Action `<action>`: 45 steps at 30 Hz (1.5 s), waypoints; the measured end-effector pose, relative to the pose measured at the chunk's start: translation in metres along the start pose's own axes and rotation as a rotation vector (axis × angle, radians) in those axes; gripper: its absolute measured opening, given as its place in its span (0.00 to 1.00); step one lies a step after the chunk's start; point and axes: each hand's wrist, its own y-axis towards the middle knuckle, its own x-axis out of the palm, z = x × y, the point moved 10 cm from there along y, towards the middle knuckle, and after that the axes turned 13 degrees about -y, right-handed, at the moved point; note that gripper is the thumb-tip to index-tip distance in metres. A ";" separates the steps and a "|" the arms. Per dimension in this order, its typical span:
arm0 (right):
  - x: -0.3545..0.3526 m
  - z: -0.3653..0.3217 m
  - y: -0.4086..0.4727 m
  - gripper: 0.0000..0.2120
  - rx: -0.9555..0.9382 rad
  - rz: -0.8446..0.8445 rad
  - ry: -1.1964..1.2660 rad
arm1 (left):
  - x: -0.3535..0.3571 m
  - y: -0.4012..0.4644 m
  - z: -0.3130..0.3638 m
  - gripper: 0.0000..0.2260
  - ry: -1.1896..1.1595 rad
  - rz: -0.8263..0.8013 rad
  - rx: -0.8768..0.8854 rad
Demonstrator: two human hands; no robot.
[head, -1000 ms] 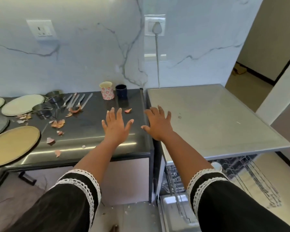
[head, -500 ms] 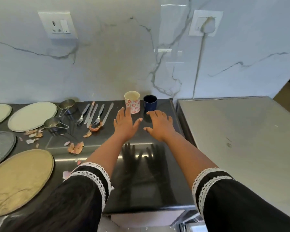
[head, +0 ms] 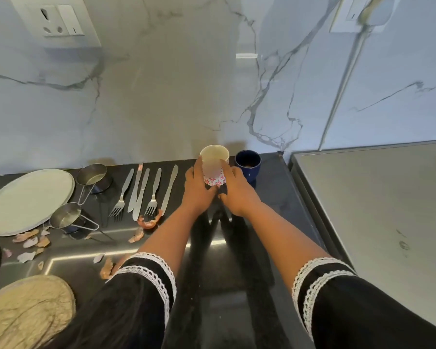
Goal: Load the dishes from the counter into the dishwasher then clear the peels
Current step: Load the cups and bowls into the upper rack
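Both hands close around the floral cup (head: 214, 164), which stands upright near the back edge of the dark counter (head: 237, 250), close to the marble wall (head: 174, 102). The left hand (head: 196, 191) wraps the cup's left side with fingers curled up along its wall, and the right hand (head: 234, 191) takes the right side, its forefinger laid up against the cup near the rim; the two thumbs meet below the cup's red-patterned base. Whether the cup is lifted clear of the counter or sits on it cannot be told. Just to the right of the grip, almost touching the right hand's knuckles, stands the dark blue cup (head: 248, 163), upright with its mouth open to the camera. Just left of the grip lies a row of cutlery (head: 146, 192), forks and knives side by side with handles pointing to the wall. Further left of that are two small steel measuring cups (head: 92, 177) with wire handles, and beyond them a pale round plate (head: 28, 200). Peels (head: 149, 221) are scattered on the counter below and left of the grip, one orange piece at the tips of the cutlery, others near the plate's edge and beside the left sleeve (head: 146, 278). A yellowish plate (head: 28, 311) lies nearest the camera, well left of the grip. To the right of the grip, past the counter's end, is the grey dishwasher top (head: 378, 210).
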 end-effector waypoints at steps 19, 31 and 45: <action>0.008 0.005 0.022 0.30 0.055 0.149 -0.048 | 0.000 0.022 0.017 0.09 0.177 0.083 0.080; 0.010 0.010 -0.069 0.25 0.044 0.164 -0.078 | 0.016 -0.081 0.022 0.12 0.216 0.184 0.051; -0.057 0.117 -0.266 0.21 0.133 0.388 0.038 | 0.130 -0.244 0.109 0.13 0.065 0.156 0.174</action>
